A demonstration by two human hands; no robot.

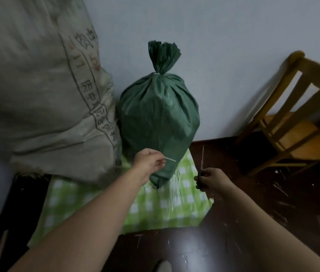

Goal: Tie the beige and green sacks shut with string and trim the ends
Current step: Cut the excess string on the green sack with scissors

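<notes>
Green sack point(159, 118) is standing full on a checked cloth point(155, 209), its neck cinched by pale string point(156, 73) and its contents hidden. The beige sack point(37, 95) is pressing against its left side. Just in front of the green sack, the left hand point(150, 163) is pinching a short string offcut point(170, 159), while the right hand point(210, 180) is gripping scissors point(202, 156), blades pointing up.

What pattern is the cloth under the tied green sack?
Light green and white checks, clearest in the head view, on the cloth beneath the dark green woven sack.
</notes>
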